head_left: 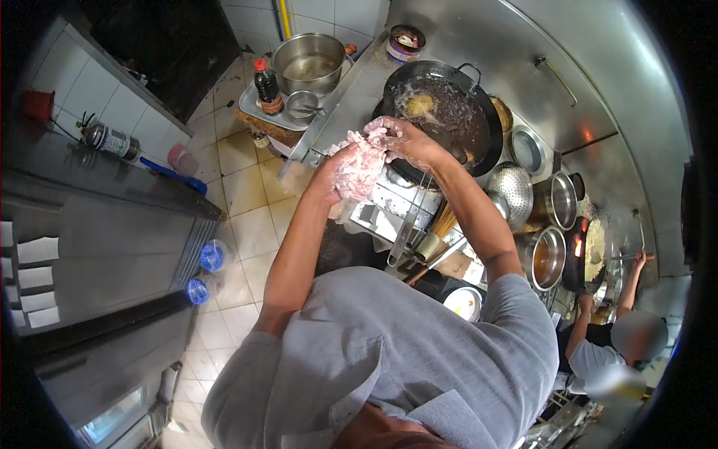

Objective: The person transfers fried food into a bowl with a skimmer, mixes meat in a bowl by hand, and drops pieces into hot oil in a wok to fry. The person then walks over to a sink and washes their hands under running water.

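Note:
My left hand [327, 179] is cupped under a heap of pale pink raw meat [359, 170], which looks wet and coated with batter. At the upper edge of that heap, my right hand [411, 144] has its fingers closed on some of the meat; whitish coating clings to the fingertips. Both hands are at the near left side of a large black wok [495, 138]. Dark, bubbling oil [456, 101] fills it, and a golden frying piece [420, 105] floats there. My right forearm crosses in front of the wok's near rim.
A steel pot [308, 46], a red-capped sauce bottle [262, 75] and a small steel bowl [301, 105] stand at the left. To the right are a perforated strainer [510, 191] and several pots. Another person [598, 348] works at a farther wok [574, 258].

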{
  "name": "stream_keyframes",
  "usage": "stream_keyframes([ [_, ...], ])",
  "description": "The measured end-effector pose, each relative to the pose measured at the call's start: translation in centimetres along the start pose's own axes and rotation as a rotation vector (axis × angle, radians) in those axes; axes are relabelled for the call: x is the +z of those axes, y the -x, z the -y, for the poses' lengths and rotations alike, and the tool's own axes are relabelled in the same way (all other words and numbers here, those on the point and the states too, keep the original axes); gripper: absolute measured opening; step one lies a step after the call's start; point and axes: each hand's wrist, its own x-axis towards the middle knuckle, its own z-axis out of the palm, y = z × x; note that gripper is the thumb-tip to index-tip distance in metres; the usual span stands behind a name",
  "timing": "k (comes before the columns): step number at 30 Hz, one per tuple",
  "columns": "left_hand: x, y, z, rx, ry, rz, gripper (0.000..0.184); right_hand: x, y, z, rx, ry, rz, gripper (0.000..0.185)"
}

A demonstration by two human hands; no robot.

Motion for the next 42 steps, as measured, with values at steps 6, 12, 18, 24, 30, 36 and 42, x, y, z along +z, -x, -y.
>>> stream_keyframes([
  [6,0.4,0.1,0.2,0.068,-0.052,-0.026,0.038,-0.6,-0.1,-0.7,-0.147,0.312,0.023,0.021],
  [12,-0.3,-0.4,0.8,0.028,0.171,0.062,0.04,-0.2,1.0,-1.2,0.114,-0.278,-0.127,0.022],
  [18,-1.5,-0.9,-0.5,0.187,0.376,0.101,0.024,-3.5,3.2,-2.6,0.076,-0.745,-0.119,0.02],
  [24,-2.2,-1.6,-0.8,0.102,0.452,0.149,0.022,-2.9,4.4,-3.8,0.045,-1.205,-0.29,0.026],
  [30,-1.0,-2.2,0.8,0.074,0.344,0.105,0.03,-0.8,4.6,-5.7,-0.076,-1.595,-0.386,0.019],
  [36,-0.9,-1.3,0.8,0.088,0.289,0.058,0.034,-2.7,6.1,-6.9,-0.039,-1.213,-0.528,0.02],
  [42,-2.4,-1.2,0.6,0.026,0.137,-0.02,0.034,-7.1,8.8,-5.0,0.12,-0.647,-0.686,0.046],
])
